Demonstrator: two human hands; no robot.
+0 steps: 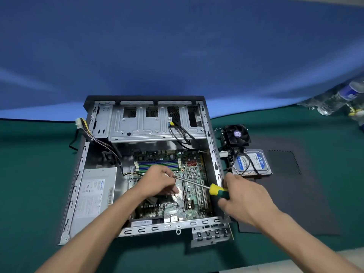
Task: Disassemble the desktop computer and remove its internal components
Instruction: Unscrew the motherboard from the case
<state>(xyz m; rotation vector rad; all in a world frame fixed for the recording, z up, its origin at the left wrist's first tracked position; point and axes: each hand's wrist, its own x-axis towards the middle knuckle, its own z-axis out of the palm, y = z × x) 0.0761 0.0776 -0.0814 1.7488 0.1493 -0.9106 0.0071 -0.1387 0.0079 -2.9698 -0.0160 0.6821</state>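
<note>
Your right hand (241,198) grips the screwdriver (199,185), your left hand (160,181) pinches its tip over the board (194,196) in the case (211,154), so stay straight, turn slowly.

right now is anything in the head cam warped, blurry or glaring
Head view: wide-angle warp bows the blue backdrop and the table edge; the plastic bottles at the far right are smeared; the right hand on the screwdriver is slightly soft; glare on the bare metal beneath the left hand.
</note>
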